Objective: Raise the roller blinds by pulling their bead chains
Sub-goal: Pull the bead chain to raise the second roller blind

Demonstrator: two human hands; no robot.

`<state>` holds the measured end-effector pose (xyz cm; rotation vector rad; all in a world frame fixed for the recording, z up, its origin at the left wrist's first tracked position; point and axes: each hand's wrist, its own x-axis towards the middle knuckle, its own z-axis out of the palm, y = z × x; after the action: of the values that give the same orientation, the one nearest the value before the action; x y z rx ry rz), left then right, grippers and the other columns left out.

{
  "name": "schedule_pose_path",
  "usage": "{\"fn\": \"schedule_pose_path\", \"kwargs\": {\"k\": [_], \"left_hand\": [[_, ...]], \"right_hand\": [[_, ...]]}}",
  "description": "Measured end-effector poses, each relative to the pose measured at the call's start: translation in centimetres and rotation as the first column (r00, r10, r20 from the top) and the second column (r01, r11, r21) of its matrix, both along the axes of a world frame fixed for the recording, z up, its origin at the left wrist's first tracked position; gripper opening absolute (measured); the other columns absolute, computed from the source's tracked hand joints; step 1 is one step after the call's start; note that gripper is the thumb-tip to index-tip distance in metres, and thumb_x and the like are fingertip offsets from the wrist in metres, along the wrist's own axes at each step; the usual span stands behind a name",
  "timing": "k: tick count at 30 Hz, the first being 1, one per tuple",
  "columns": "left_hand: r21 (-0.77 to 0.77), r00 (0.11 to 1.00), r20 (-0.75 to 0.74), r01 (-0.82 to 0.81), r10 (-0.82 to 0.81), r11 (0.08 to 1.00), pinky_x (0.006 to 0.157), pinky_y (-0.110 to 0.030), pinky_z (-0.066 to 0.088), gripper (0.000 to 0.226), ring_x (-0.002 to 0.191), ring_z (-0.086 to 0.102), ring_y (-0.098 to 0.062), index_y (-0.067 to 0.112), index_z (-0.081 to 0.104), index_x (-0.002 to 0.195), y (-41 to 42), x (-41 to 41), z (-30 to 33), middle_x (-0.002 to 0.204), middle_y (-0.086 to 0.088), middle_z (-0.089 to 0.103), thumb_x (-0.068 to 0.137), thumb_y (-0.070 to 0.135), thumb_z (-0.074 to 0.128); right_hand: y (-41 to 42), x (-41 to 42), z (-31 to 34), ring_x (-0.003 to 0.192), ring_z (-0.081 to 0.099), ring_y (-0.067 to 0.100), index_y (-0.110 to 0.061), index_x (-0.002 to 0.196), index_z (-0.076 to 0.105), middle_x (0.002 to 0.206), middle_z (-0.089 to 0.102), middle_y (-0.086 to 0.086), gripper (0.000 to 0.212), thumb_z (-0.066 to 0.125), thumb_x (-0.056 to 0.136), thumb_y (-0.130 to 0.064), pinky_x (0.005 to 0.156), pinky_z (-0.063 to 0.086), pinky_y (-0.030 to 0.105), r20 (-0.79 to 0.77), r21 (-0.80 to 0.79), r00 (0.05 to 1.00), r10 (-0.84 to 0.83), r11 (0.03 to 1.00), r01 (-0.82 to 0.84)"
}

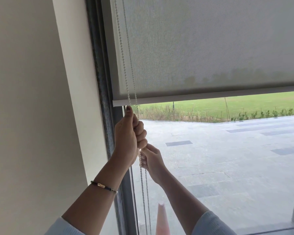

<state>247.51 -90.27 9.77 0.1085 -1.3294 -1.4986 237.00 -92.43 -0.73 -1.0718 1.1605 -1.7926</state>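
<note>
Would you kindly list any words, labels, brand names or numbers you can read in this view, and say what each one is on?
None: no readable text anywhere.
Roller blind: plain fabric, no label.
Bottom bar: unmarked.
Bracelet on the left wrist: gold clasp, any engraving too small to read.
Orange cone outside: no markings visible.

A cream wall (32, 99) stands left of the dark window frame (102, 68). Outside the glass, an orange cone (162, 219) stands near grey paving (227, 150), with a lawn (227, 106) beyond.
</note>
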Motion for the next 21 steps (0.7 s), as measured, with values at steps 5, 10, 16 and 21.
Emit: {"fn": "schedule_pose_path", "kwargs": {"k": [5,10,16,21], "left_hand": [[-0.016,0.996,0.061,-0.057,0.057,0.998,0.042,-0.012,0.017,0.053,0.036,0.017,-0.006,0.022,0.030,0.058,-0.7,-1.2,0.5,0.046,0.007,0.023,0.105,0.044,0.040],[-0.051,0.996,0.072,-0.039,0.043,0.998,0.046,-0.018,0.009,0.053,0.042,0.008,-0.012,0.022,0.027,0.058,-0.8,-2.0,0.8,0.051,0.000,0.013,0.106,0.042,0.038],[-0.115,0.967,0.110,-0.219,0.232,0.969,0.043,-0.027,0.022,0.042,0.044,0.030,-0.011,0.014,0.051,0.070,-0.4,-3.4,-0.6,0.052,0.000,0.040,0.107,0.030,0.041],[-0.203,0.844,0.115,-0.496,0.524,0.844,0.065,-0.034,0.047,0.023,0.068,0.057,-0.015,0.020,0.059,0.097,-0.1,-4.6,-0.7,0.082,0.000,0.065,0.108,0.023,0.039]], "right_hand": [[-0.2,-0.7,0.4,0.053,0.052,0.007,-0.028,0.061,0.070,0.059,0.059,-0.009,0.048,0.051,0.104,-0.018,0.058,0.040,0.023,-0.068,0.024,0.994,-0.086,0.996,0.088],[0.3,-1.3,1.3,0.049,0.050,0.007,-0.029,0.064,0.070,0.053,0.057,-0.010,0.044,0.053,0.100,-0.010,0.053,0.042,0.019,-0.059,-0.026,0.992,-0.110,0.994,0.109],[0.4,-2.0,2.3,0.054,0.054,0.006,-0.020,0.075,0.063,0.058,0.061,-0.008,0.025,0.057,0.097,-0.010,0.058,0.045,0.021,-0.114,-0.051,0.969,-0.218,0.976,0.213],[1.3,-2.4,2.3,0.060,0.056,-0.002,-0.022,0.073,0.068,0.062,0.064,-0.013,0.032,0.054,0.095,-0.004,0.064,0.045,0.021,-0.224,-0.097,0.920,-0.321,0.947,0.307]]}}
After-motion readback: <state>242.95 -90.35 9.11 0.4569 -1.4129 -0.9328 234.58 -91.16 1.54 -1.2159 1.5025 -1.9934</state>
